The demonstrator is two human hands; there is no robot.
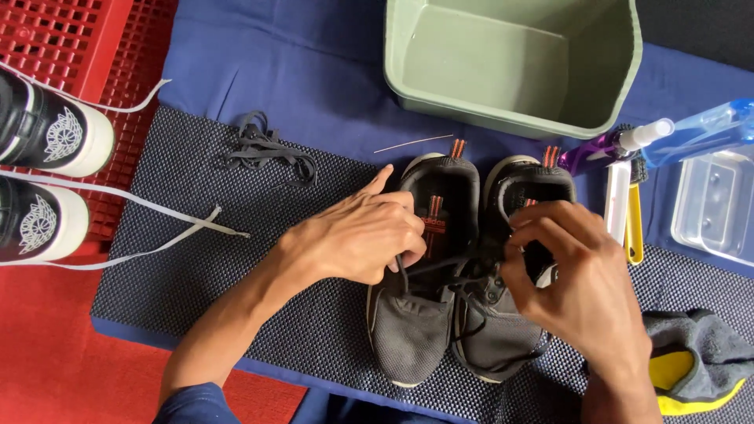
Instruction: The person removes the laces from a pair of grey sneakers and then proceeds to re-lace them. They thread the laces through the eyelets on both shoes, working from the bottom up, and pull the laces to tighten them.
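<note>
Both hands work at 2 dark grey shoes that lie side by side, toes toward the person, on a dark textured mat (236, 259). Right hand (577, 275): its grip is narrow, thumb and forefingers pinched on the black lace (440, 265) at the throat of the right shoe (503, 314). Left hand (357, 235): its fingers curl down over the inner edge of the left shoe (412, 314) and close on the same lace, which runs taut between the 2 hands — the thumb sticks up and away from the shoe. How tightly the left fingers pinch I cannot tell, since the knuckles hide the tips.

Taking the pair of shoes as landmark: just beyond the heels stands a green plastic tub (510, 59), and a thin stick lies between tub and shoes. Left of the shoes, on the mat, sits a loose bundle of black lace (267, 149); farther left, 2 black-and-white sneakers (47, 169) rest on a red crate (86, 39), their white laces (157, 228) trailing onto the mat. Right of the shoes lie a brush with a yellow handle (633, 228), a blue spray bottle (699, 129) and a clear plastic box (719, 208) — nearer the person, a grey-and-yellow cloth (695, 361).
</note>
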